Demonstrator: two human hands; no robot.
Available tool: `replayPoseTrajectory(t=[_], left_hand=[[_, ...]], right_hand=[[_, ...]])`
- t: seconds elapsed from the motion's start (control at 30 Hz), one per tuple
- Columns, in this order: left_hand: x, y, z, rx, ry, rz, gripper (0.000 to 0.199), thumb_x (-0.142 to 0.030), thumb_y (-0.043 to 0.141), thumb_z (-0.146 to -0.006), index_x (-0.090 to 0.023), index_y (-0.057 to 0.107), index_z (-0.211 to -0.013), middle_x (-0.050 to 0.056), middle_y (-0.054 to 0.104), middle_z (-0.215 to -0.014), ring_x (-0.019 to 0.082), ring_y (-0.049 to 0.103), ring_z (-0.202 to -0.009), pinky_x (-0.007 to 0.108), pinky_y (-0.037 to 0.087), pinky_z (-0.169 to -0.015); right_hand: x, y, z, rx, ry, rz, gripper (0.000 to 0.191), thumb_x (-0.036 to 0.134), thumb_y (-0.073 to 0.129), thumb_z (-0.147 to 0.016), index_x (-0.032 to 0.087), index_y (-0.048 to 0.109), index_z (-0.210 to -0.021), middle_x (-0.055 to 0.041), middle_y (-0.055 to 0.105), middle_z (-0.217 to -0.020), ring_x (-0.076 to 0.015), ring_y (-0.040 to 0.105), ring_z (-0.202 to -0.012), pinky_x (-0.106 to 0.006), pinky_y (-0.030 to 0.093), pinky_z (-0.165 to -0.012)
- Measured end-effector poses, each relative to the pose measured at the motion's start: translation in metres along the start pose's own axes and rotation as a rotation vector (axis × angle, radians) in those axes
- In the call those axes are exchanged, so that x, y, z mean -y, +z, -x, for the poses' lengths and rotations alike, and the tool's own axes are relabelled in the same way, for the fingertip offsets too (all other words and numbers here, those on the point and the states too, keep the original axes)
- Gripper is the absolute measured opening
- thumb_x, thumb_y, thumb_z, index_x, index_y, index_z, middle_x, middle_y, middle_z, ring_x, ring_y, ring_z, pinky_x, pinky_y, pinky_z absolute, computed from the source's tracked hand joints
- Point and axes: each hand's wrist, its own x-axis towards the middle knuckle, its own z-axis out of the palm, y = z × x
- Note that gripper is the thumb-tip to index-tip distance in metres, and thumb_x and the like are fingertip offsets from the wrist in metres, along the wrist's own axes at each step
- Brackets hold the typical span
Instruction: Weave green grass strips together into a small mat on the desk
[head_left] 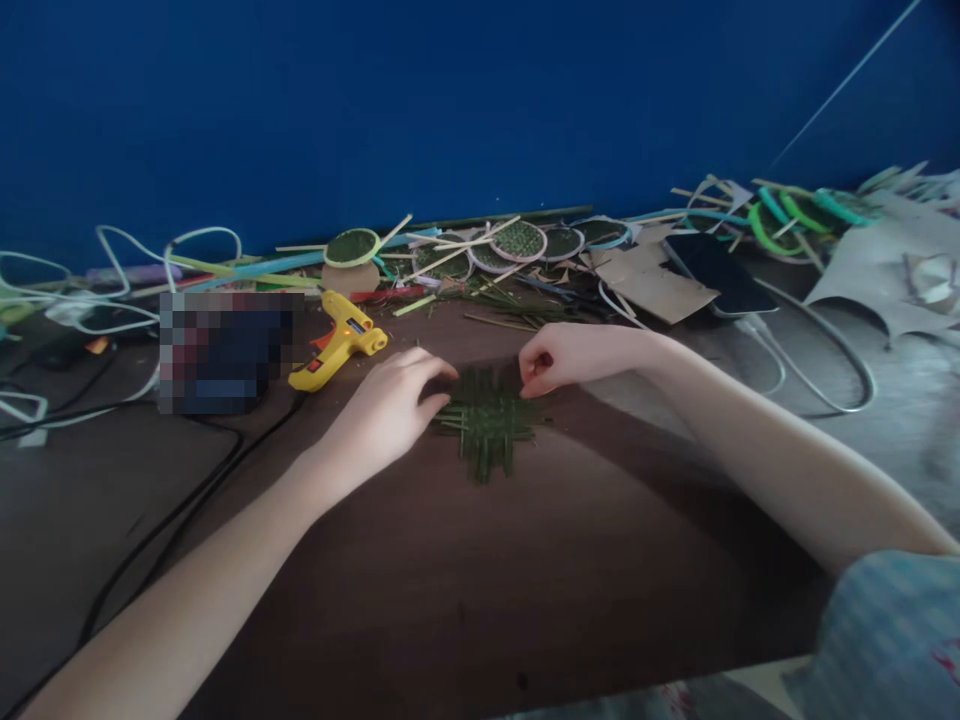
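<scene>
A small mat of woven dark green leaf strips (489, 425) lies flat on the brown table, loose strip ends sticking out on its sides. At its left edge is my left hand (405, 395), thumb and forefinger a little apart, the tips touching or very close to the strip ends. My right hand (555, 358) is at the upper right corner of the mat. Its fingers are curled and the thumb and forefinger pinch together; whatever is between them is too small and blurred to make out.
A yellow hot glue gun (341, 345) lies left of the mat, beside a pixelated dark object (225, 355). Along the blue wall are round hoops with green weaving (517, 240) and loose strips. A phone (720, 275) with a white cable sits right. Black cords (202, 490) cross the left side.
</scene>
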Motion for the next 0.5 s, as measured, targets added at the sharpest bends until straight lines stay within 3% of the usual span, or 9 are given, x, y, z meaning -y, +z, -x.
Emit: replayPoseTrajectory(t=[0.2, 0.5], left_hand=[[0.006, 0.011, -0.005, -0.050, -0.014, 0.095, 0.011, -0.021, 0.054, -0.081, -0.017, 0.062, -0.087, 0.003, 0.060, -0.089, 0.018, 0.055, -0.089, 0.032, 0.041, -0.083], [0.006, 0.019, -0.012, -0.049, -0.189, 0.179, 0.004, -0.019, 0.060, -0.075, -0.018, 0.062, -0.079, 0.003, 0.050, -0.089, 0.021, 0.047, -0.097, 0.040, 0.036, -0.091]], right_hand=[[0.000, 0.001, -0.001, -0.012, -0.003, 0.013, 0.018, 0.035, 0.061, -0.068, 0.017, 0.058, -0.068, 0.0017, 0.051, -0.062, -0.0082, 0.041, -0.054, -0.024, 0.027, -0.052], [0.003, 0.002, -0.003, -0.048, 0.039, 0.052, 0.019, 0.033, 0.064, -0.066, 0.018, 0.053, -0.066, 0.0021, 0.048, -0.063, -0.0085, 0.040, -0.055, -0.024, 0.025, -0.051]])
